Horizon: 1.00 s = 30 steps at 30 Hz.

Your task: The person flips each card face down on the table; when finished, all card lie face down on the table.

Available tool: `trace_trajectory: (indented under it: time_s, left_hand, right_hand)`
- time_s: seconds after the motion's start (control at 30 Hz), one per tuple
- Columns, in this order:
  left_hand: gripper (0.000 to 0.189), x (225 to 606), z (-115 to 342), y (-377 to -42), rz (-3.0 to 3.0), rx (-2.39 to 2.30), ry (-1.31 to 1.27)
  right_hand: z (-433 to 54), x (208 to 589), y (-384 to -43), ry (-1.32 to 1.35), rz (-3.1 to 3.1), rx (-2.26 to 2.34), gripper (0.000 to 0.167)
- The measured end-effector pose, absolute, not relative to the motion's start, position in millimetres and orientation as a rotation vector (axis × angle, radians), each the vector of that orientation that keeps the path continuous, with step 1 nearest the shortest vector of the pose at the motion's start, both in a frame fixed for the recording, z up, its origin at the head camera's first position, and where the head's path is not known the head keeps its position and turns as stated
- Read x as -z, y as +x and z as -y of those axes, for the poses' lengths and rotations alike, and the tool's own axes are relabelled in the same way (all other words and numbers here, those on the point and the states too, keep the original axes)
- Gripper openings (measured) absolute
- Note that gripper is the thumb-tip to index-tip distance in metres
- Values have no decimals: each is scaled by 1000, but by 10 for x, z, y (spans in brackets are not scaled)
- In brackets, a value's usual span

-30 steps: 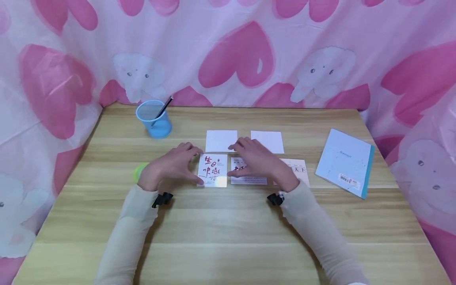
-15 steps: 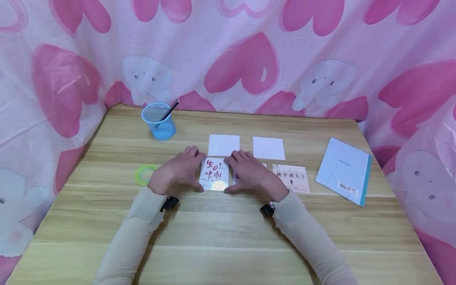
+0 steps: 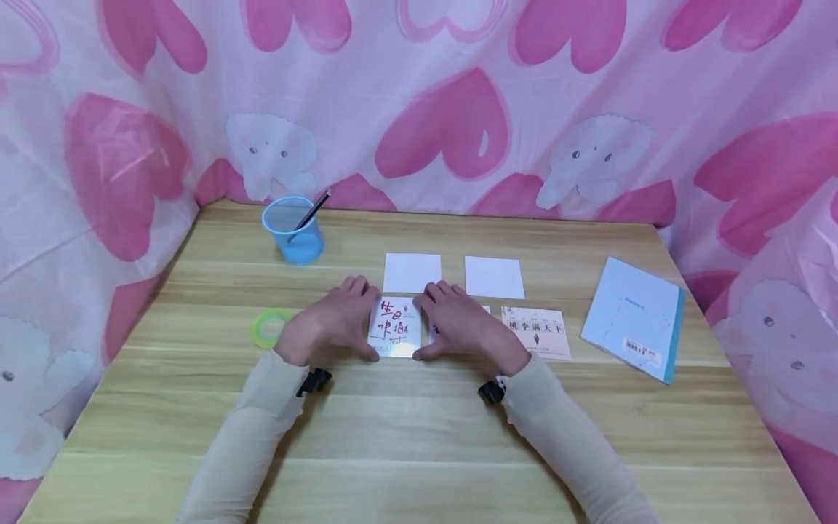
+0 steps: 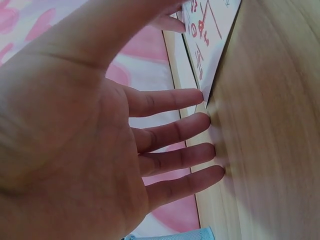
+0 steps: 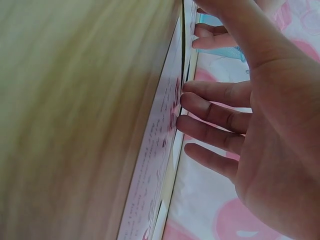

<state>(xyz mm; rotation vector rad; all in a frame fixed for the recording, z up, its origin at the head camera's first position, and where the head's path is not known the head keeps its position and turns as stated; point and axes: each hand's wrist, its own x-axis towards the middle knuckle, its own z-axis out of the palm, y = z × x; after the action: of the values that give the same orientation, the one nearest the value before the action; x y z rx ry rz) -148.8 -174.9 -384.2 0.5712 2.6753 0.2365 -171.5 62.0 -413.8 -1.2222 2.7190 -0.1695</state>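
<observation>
A greeting card with red brush characters (image 3: 396,327) is framed by both hands in the head view. The left hand (image 3: 332,318) is at its left edge, index fingertip near the far corner and thumb near the close one. In the left wrist view, its fingers (image 4: 172,131) reach out straight and apart, the uppermost fingertip right at a card corner. Mirroring it, the right hand (image 3: 463,320) stands at the card's right edge, thumb at the near corner. Its straight fingers hover over a second lettered card (image 5: 155,145), which this hand mostly hides in the head view.
A third card with printed characters (image 3: 535,333) lies to the right. Two blank white cards (image 3: 412,272) sit behind. A blue notebook (image 3: 630,319) is far right. At left are a green tape roll (image 3: 270,329) and a blue mesh cup (image 3: 296,234) holding a pen.
Both hands have closed in on the red-lettered card; the right hand moved left and nearer, uncovering the third card. The head view has shifted slightly.
</observation>
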Motion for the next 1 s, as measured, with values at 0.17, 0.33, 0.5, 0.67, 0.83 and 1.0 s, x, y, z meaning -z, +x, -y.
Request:
trace_trajectory:
  time_s: [0.17, 0.33, 0.5, 0.67, 0.83, 1.0]
  left_hand:
    - [108, 3869, 1710, -1457, -2684, -219, 576]
    - [105, 3886, 1711, -1449, -2685, -240, 583]
    - [105, 3894, 1735, -1458, -2692, -259, 617]
    - [102, 3896, 1729, -1472, -2694, -236, 645]
    - [108, 3888, 1669, -1459, -2688, -182, 672]
    - [113, 3893, 1598, -1440, -2693, -172, 709]
  right_hand:
    - [-626, 4155, -1689, -1206, -2711, 186, 94]
    - [-637, 4153, -1674, -1211, -2719, 198, 97]
    - [-639, 4156, -1684, -1226, -2731, 199, 102]
    - [-635, 4167, -1711, -1256, -2745, 189, 101]
    - [-623, 4165, -1735, -1281, -2760, 176, 96]
    - [-602, 4148, -1742, -1294, -2767, 154, 90]
